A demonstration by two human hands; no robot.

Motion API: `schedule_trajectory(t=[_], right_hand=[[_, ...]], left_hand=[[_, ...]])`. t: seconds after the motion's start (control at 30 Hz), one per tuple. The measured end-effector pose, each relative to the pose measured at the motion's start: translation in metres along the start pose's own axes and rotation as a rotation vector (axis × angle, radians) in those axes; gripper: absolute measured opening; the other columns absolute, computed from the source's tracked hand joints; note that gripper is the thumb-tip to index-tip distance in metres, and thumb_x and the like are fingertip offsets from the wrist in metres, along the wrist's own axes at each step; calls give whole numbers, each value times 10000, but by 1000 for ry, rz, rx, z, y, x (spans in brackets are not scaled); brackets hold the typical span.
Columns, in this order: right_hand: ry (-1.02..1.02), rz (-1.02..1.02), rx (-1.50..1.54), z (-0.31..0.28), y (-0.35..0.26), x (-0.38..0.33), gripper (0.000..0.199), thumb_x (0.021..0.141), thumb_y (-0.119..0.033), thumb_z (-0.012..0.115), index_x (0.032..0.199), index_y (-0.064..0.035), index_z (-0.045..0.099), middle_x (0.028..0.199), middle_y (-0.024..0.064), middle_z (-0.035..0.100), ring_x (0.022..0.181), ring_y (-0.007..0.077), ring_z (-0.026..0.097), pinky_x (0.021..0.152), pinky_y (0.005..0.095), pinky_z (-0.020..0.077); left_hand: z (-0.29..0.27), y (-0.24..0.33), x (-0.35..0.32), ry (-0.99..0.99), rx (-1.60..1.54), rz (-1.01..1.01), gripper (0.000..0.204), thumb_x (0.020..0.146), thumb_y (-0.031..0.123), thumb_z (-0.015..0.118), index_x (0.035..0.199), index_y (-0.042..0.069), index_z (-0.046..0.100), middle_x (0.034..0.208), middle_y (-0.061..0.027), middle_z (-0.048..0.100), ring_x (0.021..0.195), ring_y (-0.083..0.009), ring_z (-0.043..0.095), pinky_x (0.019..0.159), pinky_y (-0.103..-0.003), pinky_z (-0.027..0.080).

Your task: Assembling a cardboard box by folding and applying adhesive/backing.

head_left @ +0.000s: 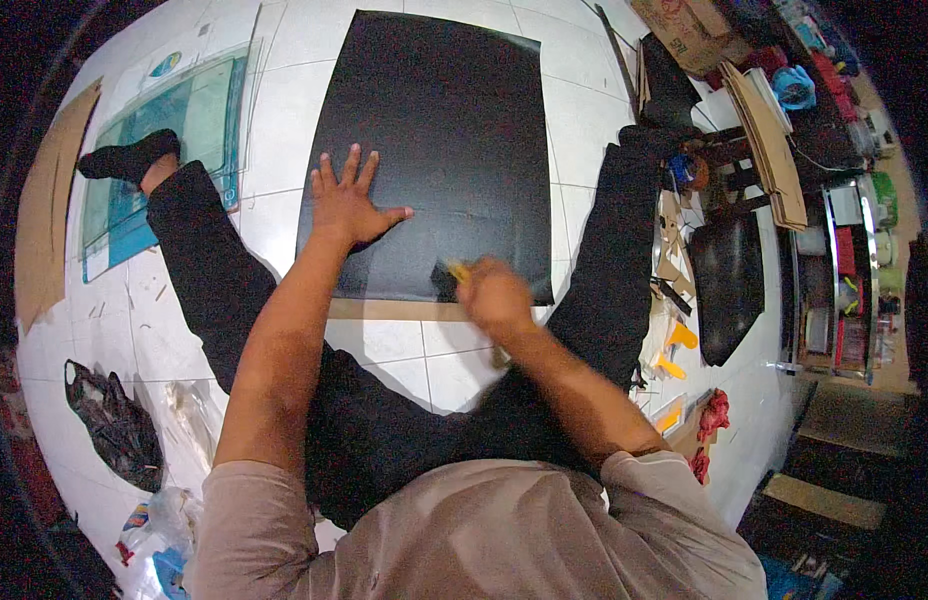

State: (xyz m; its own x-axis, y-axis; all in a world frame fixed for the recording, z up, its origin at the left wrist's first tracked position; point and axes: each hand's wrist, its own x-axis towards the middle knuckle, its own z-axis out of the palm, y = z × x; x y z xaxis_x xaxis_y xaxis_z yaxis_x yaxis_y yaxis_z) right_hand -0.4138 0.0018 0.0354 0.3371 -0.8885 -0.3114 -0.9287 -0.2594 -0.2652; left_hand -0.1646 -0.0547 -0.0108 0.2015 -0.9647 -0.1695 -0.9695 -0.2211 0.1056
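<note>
A large black sheet point(444, 110) lies flat on the floor between my outstretched legs. My left hand point(349, 205) presses on its left side, palm down, with the fingers spread. Near the sheet's lower right part, my right hand point(494, 297) is closed around a small yellow tool point(458, 270). Motion smears this hand, and the tool's working end is too blurred to make out. A brown strip point(384, 310), which looks like cardboard, shows under the sheet's near edge.
Clear sheets over a blue-green panel point(204, 130) and a cardboard piece point(59, 200) lie at left. A black plastic bag point(114, 425) rests lower left. To the right are a black sheet piece point(726, 285), yellow-orange scraps point(681, 340), leaning cardboard point(769, 150) and a shelf point(852, 280).
</note>
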Motion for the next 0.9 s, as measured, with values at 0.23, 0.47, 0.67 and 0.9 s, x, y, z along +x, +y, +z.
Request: schedule_trajectory(t=[0.23,0.47,0.67,0.9], right_hand=[[173,-118,-442,-38,138,73,391,891,-162,594,1273,-76,590,1074,181,609,902,379,639,772,471,547],[184,13,-346,36,110,-20,198,803,-179,638,884,2,653,852,185,663,766,380,659,681,480,539],[-92,-171,-37,44,-17,-47,257,822,-191,556,794,19,702,808,238,673,744,379,672,728,490,548],[6,-21,-207,-35,-5,23,271,898,-194,509,965,-9,696,998,225,670,849,382,676,748,493,550]], left_hand=[[1,5,5,-5,0,18,1124,707,875,493,1582,247,170,1656,-53,65,1495,-440,7,1192,-575,19],[-6,9,8,4,15,19,1116,709,862,511,1579,245,184,1655,-59,81,1494,-444,10,1192,-574,22],[0,2,3,38,-3,14,1115,703,847,542,1567,214,237,1649,-74,116,1491,-449,39,1189,-579,41],[-22,-49,22,15,-412,22,889,849,723,513,1494,122,403,1527,-192,379,1414,-419,333,1157,-454,276]])
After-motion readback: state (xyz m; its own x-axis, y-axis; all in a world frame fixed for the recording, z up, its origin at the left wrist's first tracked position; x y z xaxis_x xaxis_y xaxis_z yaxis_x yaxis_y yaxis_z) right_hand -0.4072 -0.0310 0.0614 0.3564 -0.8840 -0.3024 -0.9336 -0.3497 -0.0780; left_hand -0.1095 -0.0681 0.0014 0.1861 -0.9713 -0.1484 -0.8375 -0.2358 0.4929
